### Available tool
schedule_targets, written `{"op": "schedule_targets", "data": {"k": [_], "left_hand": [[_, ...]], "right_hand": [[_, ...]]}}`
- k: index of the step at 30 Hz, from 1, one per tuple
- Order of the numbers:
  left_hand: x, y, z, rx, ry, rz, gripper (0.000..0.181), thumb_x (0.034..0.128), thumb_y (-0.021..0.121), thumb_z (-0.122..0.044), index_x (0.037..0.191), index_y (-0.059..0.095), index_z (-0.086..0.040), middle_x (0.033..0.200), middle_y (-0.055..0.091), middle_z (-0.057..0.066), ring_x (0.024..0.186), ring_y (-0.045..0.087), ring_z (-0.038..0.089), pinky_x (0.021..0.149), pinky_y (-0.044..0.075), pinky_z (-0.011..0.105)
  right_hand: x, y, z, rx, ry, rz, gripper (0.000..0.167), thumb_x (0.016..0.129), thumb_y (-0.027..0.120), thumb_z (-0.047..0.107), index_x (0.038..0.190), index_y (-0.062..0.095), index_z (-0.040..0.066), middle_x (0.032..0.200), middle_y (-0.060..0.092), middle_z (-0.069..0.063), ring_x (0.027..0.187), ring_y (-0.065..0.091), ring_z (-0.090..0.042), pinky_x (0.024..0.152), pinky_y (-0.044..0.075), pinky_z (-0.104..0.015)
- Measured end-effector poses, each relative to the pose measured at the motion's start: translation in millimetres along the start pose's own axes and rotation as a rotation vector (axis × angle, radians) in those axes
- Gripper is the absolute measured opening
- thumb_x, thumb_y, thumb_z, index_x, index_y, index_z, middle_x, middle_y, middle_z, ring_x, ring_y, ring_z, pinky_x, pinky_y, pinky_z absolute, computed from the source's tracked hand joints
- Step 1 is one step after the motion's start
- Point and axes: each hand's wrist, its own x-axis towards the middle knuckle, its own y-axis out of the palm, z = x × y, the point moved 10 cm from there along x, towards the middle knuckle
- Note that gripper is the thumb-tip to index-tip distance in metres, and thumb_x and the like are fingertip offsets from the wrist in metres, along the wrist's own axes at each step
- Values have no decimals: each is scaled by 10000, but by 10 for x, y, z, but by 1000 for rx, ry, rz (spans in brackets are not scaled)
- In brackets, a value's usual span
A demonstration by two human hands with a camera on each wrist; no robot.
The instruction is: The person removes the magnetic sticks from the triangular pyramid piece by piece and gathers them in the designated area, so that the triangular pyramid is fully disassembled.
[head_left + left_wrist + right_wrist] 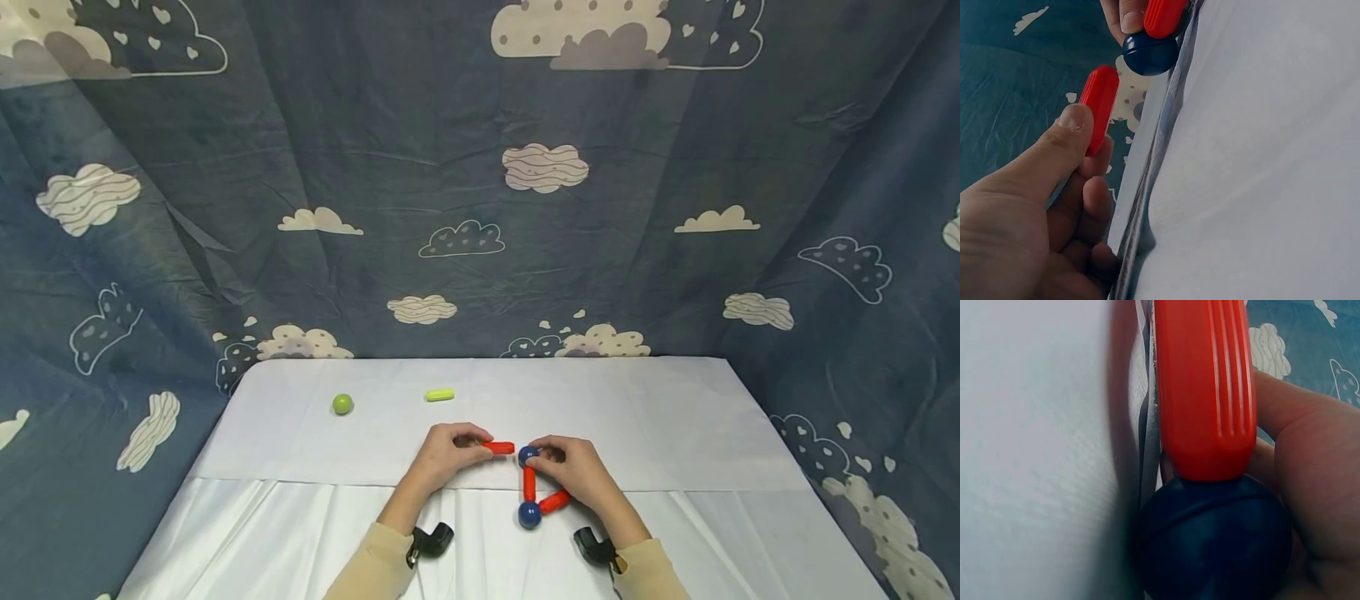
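Observation:
Between thumb and fingers, my left hand (pixel 447 452) pinches a red stick (pixel 499 448), its free end pointing at a blue ball (pixel 528 455) with a small gap between them. That ball is gripped by my right hand (pixel 577 468). From it a red stick (pixel 529 484) runs down to a second blue ball (pixel 529 514), and another red stick (pixel 555 501) slants up from there under my right hand. The left wrist view shows the pinched stick (pixel 1101 107) apart from a blue ball (pixel 1150 55). In the right wrist view a red stick (pixel 1207 387) touches a blue ball (pixel 1213 540).
A green ball (pixel 342 404) lies at the back left of the white table (pixel 645 417), with a yellow-green stick (pixel 439 395) to its right. Behind the table hangs a dark cloth (pixel 600 283) with cloud patterns.

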Motion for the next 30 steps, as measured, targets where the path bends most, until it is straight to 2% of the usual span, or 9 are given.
{"op": "schedule_targets", "data": {"k": [4, 10, 16, 19, 23, 26, 30], "left_hand": [[25, -199, 12, 15, 5, -102, 157, 868, 887, -319, 999, 840, -245, 928, 781, -45, 797, 622, 85, 728, 499, 230], [24, -614, 102, 1, 37, -266, 157, 863, 889, -248, 1007, 850, -198, 1012, 807, 8, 808, 627, 66, 740, 508, 215], [4, -947, 238, 37, -9, -407, 175, 841, 907, -194, 1006, 854, -167, 1024, 816, 56, 837, 666, 82, 760, 531, 210], [25, -1022, 297, 57, -51, -440, 204, 833, 914, -184, 1024, 852, -149, 1033, 818, 71, 857, 691, 104, 790, 544, 232], [77, -1044, 336, 107, -79, -452, 203, 840, 906, -167, 1027, 844, -122, 1002, 815, 80, 862, 700, 141, 811, 553, 291], [118, -1044, 349, 160, -78, -461, 179, 850, 896, -153, 1014, 840, -107, 960, 808, 76, 841, 691, 141, 805, 551, 309], [151, -1053, 356, 188, -83, -480, 165, 843, 896, -136, 991, 833, -102, 922, 794, 67, 815, 671, 133, 778, 537, 287]], "right_hand": [[5, -4, -6, 8, 2, -2, 276, 885, 868, 261, 1127, 809, 142, 812, 624, 28, 804, 547, -141, 738, 455, -268], [6, -10, -17, 21, -3, -4, 267, 884, 868, 256, 1120, 811, 145, 806, 623, 36, 799, 543, -135, 735, 446, -263], [6, -15, -15, 28, -11, 1, 271, 883, 869, 255, 1124, 810, 146, 805, 624, 41, 795, 541, -132, 732, 442, -261], [8, -18, -15, 24, -8, 1, 277, 882, 870, 255, 1127, 810, 143, 806, 624, 38, 795, 540, -133, 732, 443, -263], [8, -14, -20, 18, -1, 2, 283, 882, 869, 264, 1131, 809, 142, 809, 628, 36, 795, 541, -136, 740, 447, -271], [6, -11, -21, 20, -1, 1, 281, 883, 868, 266, 1129, 809, 141, 806, 626, 36, 792, 541, -138, 735, 444, -271], [5, -9, -17, 24, -2, 0, 274, 885, 868, 264, 1124, 810, 144, 803, 619, 36, 793, 539, -136, 724, 437, -264]]}}
